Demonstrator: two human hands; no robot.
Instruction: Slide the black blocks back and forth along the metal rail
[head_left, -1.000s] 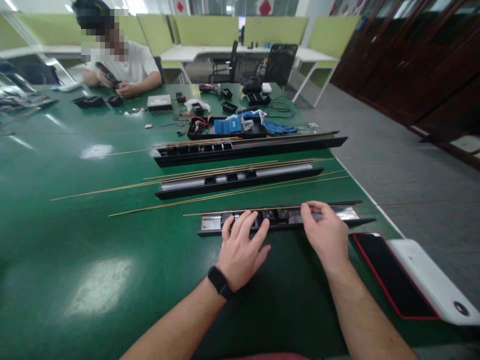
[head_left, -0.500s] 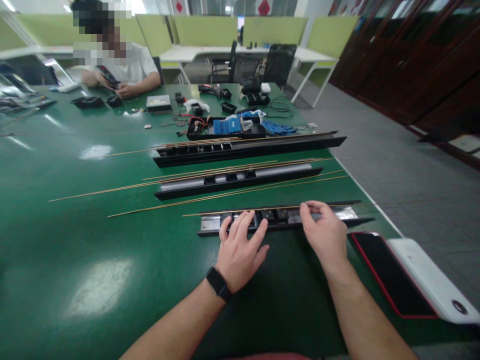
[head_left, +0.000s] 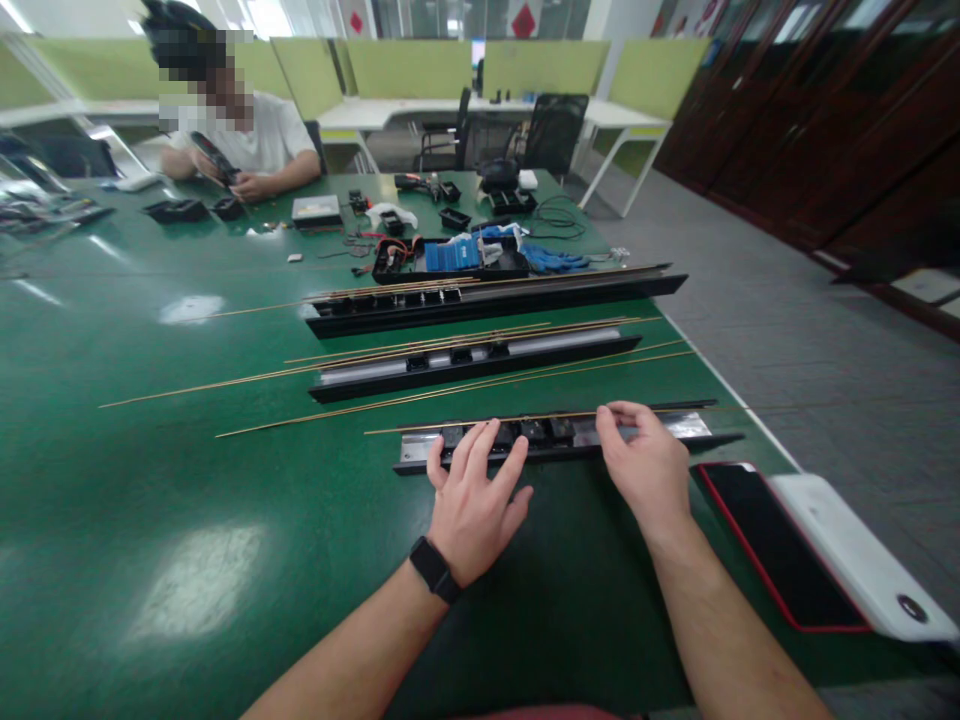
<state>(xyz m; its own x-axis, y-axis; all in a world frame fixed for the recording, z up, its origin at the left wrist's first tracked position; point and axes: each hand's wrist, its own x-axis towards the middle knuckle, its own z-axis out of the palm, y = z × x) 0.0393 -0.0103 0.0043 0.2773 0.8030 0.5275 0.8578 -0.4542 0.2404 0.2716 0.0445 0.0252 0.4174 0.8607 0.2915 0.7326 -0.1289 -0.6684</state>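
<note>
A short black channel with a silvery inner face lies across the table in front of me. Several small black blocks sit inside it. My left hand, wearing a black watch, has its fingers spread over the channel's near edge and the blocks. Thumb and forefinger of my right hand pinch a thin brass-coloured rod. This rod runs along the channel's far side and sticks out past its left end. My right palm hides part of the channel.
Two longer black channels lie beyond, with loose thin rods between. A red-edged phone and a white device are at right. Farther back are a tray of blue parts and a seated person holding a dark object.
My left hand has shifted slightly, its fingers lifting a little off the blocks and showing more of them. My right hand keeps its pinch on the rod. The view tilts slightly.
</note>
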